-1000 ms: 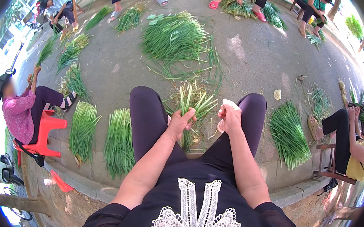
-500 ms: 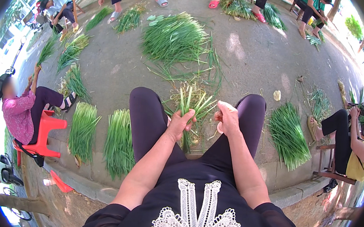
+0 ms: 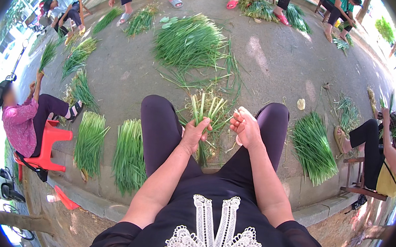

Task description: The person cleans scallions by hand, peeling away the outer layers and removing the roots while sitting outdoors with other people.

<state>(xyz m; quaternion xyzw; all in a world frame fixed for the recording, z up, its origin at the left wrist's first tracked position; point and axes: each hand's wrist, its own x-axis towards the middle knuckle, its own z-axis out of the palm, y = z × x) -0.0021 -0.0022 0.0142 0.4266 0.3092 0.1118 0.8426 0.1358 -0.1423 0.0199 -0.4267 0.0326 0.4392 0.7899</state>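
Observation:
My left hand [image 3: 194, 136] is closed round a small bunch of garlic chives [image 3: 203, 106], whose pale stem ends point up and away from me between my knees. Their green leaves hang below the fist. Just to the right, apart from the bunch, my right hand [image 3: 248, 129] has its fingers curled in, the index fingertip bent at the top. Whether anything thin is pinched there is too small to tell. Pale trimmings and dry leaves [image 3: 216, 139] lie on the ground beneath both hands.
A big heap of chives [image 3: 191, 43] lies ahead. Sorted piles lie to my left [image 3: 129, 153] and right [image 3: 316, 148]. A person in pink [image 3: 21, 120] sits on a red plastic stool [image 3: 54, 146]; another in yellow [image 3: 394, 164] sits at right. Several more people work farther off.
My right hand has turned and its fingers have loosened a little, moving slightly left. The bunch in my left hand has shifted a little. The person at right has raised a hand.

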